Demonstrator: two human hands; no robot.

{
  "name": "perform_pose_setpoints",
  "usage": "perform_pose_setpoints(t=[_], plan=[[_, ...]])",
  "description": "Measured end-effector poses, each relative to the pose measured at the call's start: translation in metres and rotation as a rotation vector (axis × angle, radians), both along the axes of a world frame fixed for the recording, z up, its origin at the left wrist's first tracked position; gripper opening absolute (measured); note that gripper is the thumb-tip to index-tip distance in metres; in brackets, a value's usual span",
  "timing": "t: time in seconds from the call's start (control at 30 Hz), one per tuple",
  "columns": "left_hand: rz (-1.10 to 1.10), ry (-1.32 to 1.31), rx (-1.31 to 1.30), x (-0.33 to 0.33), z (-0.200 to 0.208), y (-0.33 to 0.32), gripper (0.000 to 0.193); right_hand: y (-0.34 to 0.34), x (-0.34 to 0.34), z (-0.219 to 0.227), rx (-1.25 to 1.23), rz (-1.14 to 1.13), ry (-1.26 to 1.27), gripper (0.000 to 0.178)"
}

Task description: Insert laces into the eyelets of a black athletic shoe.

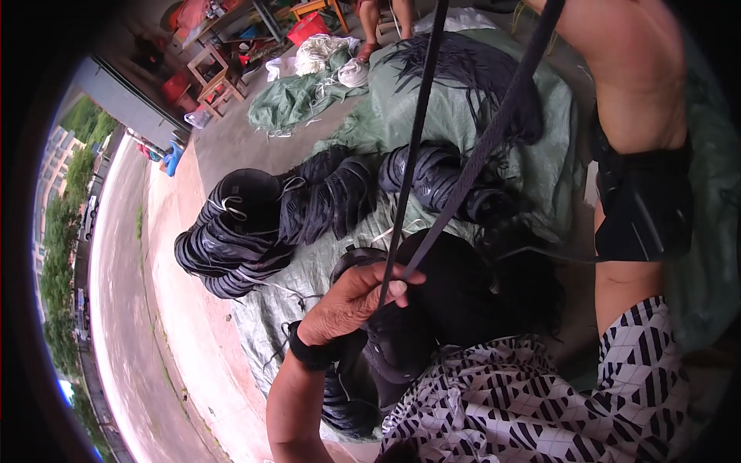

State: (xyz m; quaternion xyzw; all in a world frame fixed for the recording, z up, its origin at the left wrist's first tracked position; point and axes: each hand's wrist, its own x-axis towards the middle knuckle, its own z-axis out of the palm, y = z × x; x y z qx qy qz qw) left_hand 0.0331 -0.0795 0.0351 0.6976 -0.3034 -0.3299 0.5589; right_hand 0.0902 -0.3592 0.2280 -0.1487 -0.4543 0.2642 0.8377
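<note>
My left hand (356, 299), a black band at its wrist, is closed with thumb and fingers pinched on a dark flat cord (463, 181). Two strands of it rise from the pinch in a narrow V and leave at the top edge. My right hand (629, 58) is raised high at the upper right, above a black wrist cover (644, 201). Its fingers lie out of the picture, so its grip is hidden. Below and beside my left hand lies a black, rounded, cap-like piece (451, 282). My lap is covered by black-and-white patterned cloth (532, 401).
Stacks of dark nested, cap-like pieces (324, 197) lie on a green woven sheet (305, 324). A heap of dark cords (463, 69) is farther back. Beyond are a wooden chair (218, 77), a red bucket (309, 29) and another person's legs (370, 27). A road runs along the left.
</note>
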Motion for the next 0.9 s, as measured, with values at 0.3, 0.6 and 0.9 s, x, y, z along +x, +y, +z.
perform_pose_setpoints(t=[0.3, 0.6, 0.9], plan=[[1.117, 0.325, -0.826, -0.025, -0.042, 0.119, 0.018, -0.035, -0.013, -0.117, -0.605, -1.287, 0.258, 0.017], [1.803, 0.319, -0.767, -0.01, -0.11, 0.311, 0.02, -0.18, -0.036, -0.259, -0.207, -0.911, 0.76, 0.009], [1.921, 0.247, -0.461, -0.048, -0.098, 0.307, 0.029, -0.03, -0.042, -0.319, -1.282, -1.121, 0.144, 0.018]])
